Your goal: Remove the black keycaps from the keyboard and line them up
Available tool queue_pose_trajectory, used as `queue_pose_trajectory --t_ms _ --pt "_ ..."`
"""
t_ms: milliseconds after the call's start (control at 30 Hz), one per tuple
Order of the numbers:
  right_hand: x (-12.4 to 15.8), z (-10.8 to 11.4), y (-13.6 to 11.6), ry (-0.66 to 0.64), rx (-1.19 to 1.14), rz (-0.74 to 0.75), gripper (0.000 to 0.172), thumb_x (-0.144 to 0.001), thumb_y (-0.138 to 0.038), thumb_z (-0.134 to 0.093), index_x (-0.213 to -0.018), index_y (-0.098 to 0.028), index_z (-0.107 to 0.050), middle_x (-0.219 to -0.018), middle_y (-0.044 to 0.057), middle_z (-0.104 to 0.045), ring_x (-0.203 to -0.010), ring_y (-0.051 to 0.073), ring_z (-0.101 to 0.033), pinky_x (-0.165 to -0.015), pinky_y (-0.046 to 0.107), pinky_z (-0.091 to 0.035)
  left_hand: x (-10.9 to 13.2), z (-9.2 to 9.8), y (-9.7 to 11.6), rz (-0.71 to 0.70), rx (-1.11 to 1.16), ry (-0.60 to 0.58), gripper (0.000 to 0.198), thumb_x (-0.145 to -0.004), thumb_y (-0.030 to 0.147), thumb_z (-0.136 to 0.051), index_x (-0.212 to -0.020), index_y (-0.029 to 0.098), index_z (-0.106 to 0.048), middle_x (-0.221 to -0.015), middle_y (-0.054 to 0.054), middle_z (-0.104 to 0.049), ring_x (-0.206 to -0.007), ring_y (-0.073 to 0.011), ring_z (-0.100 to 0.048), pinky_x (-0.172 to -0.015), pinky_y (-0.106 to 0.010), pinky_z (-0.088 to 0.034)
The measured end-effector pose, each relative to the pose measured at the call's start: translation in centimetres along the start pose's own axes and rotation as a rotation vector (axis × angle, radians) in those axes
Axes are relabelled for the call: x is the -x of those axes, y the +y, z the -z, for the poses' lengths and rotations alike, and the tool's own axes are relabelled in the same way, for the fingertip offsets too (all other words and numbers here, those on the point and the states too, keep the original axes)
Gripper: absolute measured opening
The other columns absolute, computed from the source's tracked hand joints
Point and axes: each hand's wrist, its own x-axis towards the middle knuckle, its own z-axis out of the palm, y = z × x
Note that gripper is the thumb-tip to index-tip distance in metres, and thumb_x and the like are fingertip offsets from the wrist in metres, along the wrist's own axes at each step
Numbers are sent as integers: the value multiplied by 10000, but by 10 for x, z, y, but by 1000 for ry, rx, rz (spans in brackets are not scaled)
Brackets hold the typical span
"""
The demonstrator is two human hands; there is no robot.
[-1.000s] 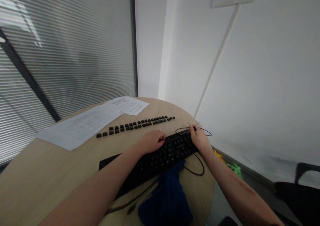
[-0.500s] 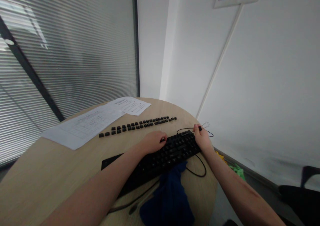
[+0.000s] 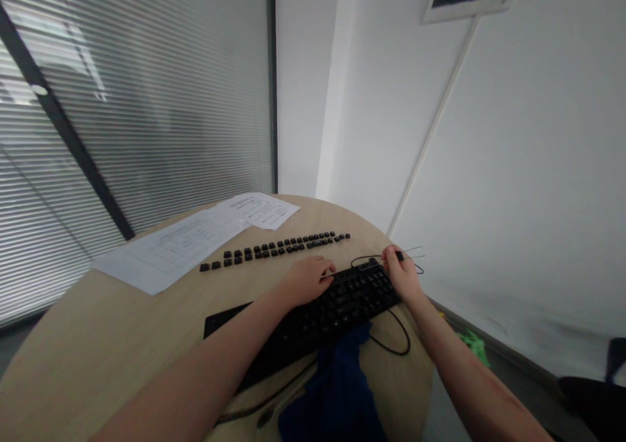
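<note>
A black keyboard (image 3: 337, 305) lies at a slant across the round wooden table, and part of its left half is hidden under my left forearm. My left hand (image 3: 308, 280) rests at its far edge, fingers curled against the keys and rim. At the keyboard's far right corner, my right hand (image 3: 402, 272) is closed around the black handle of a wire keycap puller (image 3: 415, 252). The puller's thin wire loops stick out to the right, away from the keys. Beyond the keyboard, loose black keycaps (image 3: 267, 254) stand in two rows.
Printed paper sheets (image 3: 171, 246) lie at the table's far left. A blue cloth (image 3: 337, 390) sits against the keyboard's near side. Black cable (image 3: 405, 338) loops out at the right and passes under the near edge. A white wall (image 3: 513, 168) rises behind the table.
The view has shifted slightly, so everything appears a little further right and lower. My left fingers have changed position a little at the keyboard's edge. The puller stays in my right hand, its loops turned slightly.
</note>
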Motion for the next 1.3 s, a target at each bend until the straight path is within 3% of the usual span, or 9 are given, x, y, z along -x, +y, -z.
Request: queue_pose_trajectory --t_ms 167,333,433,600,933,1200,1300 --pt "1 -10 -47 -280 -164 9 519 -935 -662 -359 -774 -216 -568 -504 -41 -469 -475 142 -439 -497 262 -367 -1 3 5 37 108 119 365 -918 344 -558 -1258 215 -581 -1075 -61 -667 -951 -213 -622 -869 -340 -484" --pt "-6 -35 -72 -360 -291 -33 571 -915 -720 -323 -785 -219 -565 -475 -45 -473 -435 128 -422 -445 244 -330 0 4 4 12 185 244 475 -904 337 -602 -1346 202 -496 -1146 -60 -647 -940 -189 -616 -916 -338 -479" --pt "-3 -49 -75 -334 -362 -15 545 -928 -695 -344 -784 -216 -563 -481 -53 -454 -434 118 -406 -445 236 -318 0 5 4 14 197 284 440 -904 314 -610 -1314 192 -507 -1161 -64 -647 -933 -181 -621 -902 -329 -487" --pt "12 -63 -67 -292 -396 52 527 -958 -650 -345 -824 -203 -589 -529 -41 -477 -483 121 -439 -478 238 -349 -2 5 4 83 158 318 219 -923 287 -593 -1120 196 -619 -1010 -32 -697 -858 -174 -644 -875 -317 -492" --pt "23 -62 -53 -182 -393 76 477 -997 -564 -349 -881 -192 -624 -587 -27 -513 -526 125 -477 -508 245 -370 -3 5 11 77 118 348 151 -914 271 -602 -1037 206 -660 -920 -11 -708 -797 -165 -646 -816 -303 -501" --pt "10 -63 -42 -15 -532 -176 526 -946 -646 -367 -790 -210 -617 -517 -49 -429 -447 123 -404 -432 245 -310 -1 6 -1 104 220 453 180 -876 250 -623 -1048 210 -659 -805 18 -687 -620 -129 -606 -685 -275 -499" --pt "5 -60 -37 -8 -408 -76 568 -977 -614 -309 -747 -213 -639 -597 -5 -513 -563 153 -505 -538 275 -413 -1 6 -8 133 302 480 184 -869 246 -626 -1048 206 -647 -829 16 -705 -605 -120 -615 -640 -258 -492"
